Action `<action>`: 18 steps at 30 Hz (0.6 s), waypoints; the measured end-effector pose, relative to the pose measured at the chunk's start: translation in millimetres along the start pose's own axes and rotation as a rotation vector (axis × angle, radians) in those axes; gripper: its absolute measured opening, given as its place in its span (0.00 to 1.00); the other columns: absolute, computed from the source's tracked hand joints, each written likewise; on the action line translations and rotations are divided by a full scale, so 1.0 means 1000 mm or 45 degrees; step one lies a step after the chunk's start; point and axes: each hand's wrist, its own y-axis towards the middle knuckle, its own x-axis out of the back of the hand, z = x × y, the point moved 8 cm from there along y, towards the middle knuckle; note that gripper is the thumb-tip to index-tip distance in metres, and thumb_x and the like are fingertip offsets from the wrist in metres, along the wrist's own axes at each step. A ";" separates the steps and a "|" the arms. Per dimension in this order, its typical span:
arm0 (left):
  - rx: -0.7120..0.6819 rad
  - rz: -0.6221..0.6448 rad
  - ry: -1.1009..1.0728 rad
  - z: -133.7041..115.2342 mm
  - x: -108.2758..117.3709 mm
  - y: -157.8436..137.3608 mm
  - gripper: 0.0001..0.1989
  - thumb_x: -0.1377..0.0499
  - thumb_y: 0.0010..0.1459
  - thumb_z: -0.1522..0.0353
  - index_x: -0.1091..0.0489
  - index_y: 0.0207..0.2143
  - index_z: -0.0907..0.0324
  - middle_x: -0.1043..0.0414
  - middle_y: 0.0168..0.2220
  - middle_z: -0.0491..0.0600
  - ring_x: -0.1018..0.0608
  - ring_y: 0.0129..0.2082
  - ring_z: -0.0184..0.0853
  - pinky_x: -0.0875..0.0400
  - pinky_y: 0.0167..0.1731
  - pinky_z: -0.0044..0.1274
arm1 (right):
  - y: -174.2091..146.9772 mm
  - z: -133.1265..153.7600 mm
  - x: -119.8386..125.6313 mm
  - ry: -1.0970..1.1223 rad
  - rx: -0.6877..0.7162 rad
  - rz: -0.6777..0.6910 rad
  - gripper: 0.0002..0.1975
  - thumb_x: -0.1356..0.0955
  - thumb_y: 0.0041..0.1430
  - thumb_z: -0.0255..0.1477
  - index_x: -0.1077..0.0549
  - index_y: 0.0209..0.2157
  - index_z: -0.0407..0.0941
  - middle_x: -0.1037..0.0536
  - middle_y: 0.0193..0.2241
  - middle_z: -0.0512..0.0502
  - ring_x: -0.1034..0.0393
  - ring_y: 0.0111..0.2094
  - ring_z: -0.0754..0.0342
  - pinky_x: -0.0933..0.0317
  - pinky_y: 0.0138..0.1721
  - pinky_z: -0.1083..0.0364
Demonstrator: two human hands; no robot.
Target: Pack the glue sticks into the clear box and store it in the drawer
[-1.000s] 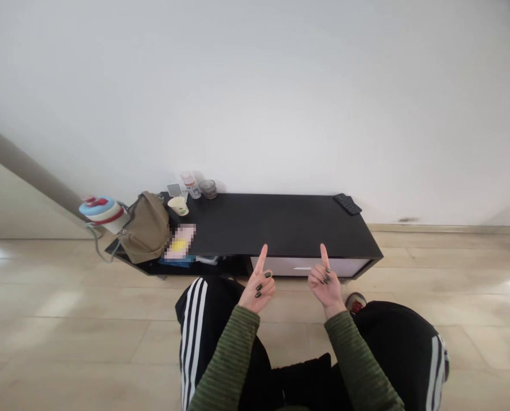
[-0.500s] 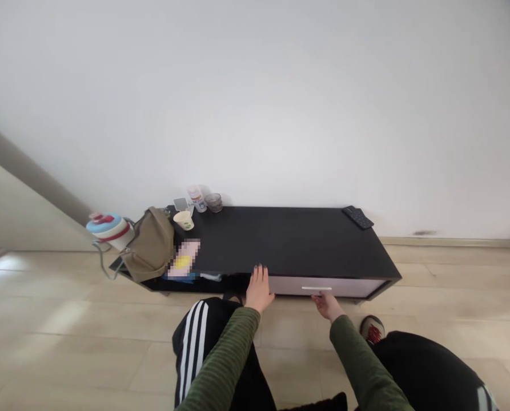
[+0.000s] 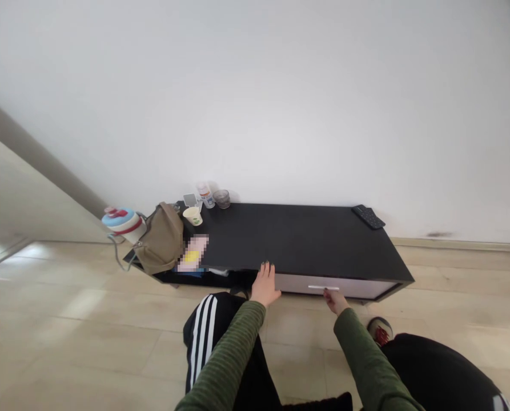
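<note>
A low black cabinet (image 3: 297, 240) stands against the wall, with a pale drawer front (image 3: 357, 286) on its right half. My left hand (image 3: 265, 285) rests on the cabinet's front edge, fingers stretched out over the top and thumb apart. It holds nothing. At the drawer, the fingers of my right hand (image 3: 335, 300) are curled at the right end of a white bar handle (image 3: 323, 287), gripping it. The drawer front looks flush with the cabinet. To the left of my left hand is a dark open shelf space (image 3: 237, 278).
A brown bag (image 3: 163, 240) and a white bottle with a blue lid (image 3: 128, 224) are at the cabinet's left end. Nearby are a paper cup (image 3: 193, 216), a spray-like bottle (image 3: 206, 196), a glass bowl (image 3: 222, 198) and a blurred pink packet (image 3: 193, 253). A black keyboard (image 3: 368, 217) lies back right.
The view has shifted a little, so the cabinet sits further right. My right hand's fingers have curled more tightly at the handle. My left hand stays on the front edge.
</note>
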 end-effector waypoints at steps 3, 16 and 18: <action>-0.012 0.031 -0.017 0.002 -0.001 0.001 0.48 0.41 0.53 0.61 0.54 0.71 0.73 0.62 0.74 0.67 0.57 0.74 0.52 0.55 0.70 0.37 | -0.008 -0.008 0.007 0.020 -0.098 -0.055 0.07 0.29 0.64 0.27 0.30 0.32 0.42 0.29 0.23 0.56 0.36 0.19 0.64 0.40 0.20 0.65; 0.033 -0.177 -0.096 -0.011 -0.003 -0.010 0.39 0.47 0.60 0.63 0.51 0.69 0.75 0.58 0.73 0.69 0.53 0.73 0.53 0.55 0.70 0.39 | -0.134 -0.038 0.002 -0.508 -0.346 0.765 0.12 0.25 0.54 0.31 0.26 0.36 0.39 0.17 0.36 0.35 0.19 0.29 0.49 0.36 0.21 0.62; 0.003 -0.177 -0.141 -0.027 -0.014 -0.024 0.36 0.48 0.61 0.65 0.48 0.69 0.74 0.55 0.72 0.68 0.51 0.73 0.53 0.53 0.69 0.41 | -0.149 -0.010 -0.019 -0.633 -0.163 0.967 0.16 0.26 0.56 0.37 0.25 0.39 0.39 0.17 0.39 0.36 0.19 0.31 0.49 0.35 0.24 0.61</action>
